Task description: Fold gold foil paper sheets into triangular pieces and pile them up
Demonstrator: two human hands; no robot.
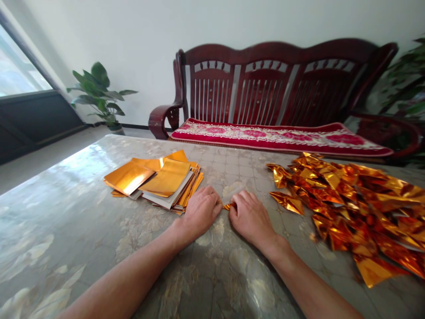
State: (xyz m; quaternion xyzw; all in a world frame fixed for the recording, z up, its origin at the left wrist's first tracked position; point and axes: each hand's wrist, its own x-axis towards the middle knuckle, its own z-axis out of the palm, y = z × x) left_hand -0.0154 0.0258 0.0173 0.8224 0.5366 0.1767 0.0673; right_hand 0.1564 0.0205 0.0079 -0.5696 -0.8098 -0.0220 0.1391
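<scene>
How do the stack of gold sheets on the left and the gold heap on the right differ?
The stack is made of flat sheets; the heap is made of folded, pointed pieces. The stack is loosely layered, while the heap is jumbled. The heap spreads over more of the table than the stack. Both show shiny gold surfaces.

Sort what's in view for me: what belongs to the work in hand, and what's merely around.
In the work:
- small gold piece, at the right hand, left hand beside it
- stack of flat sheets
- pile of folded foil
- table beneath

Merely around:
- wooden bench
- red patterned runner
- potted plant
- leafy plant, right edge
</scene>
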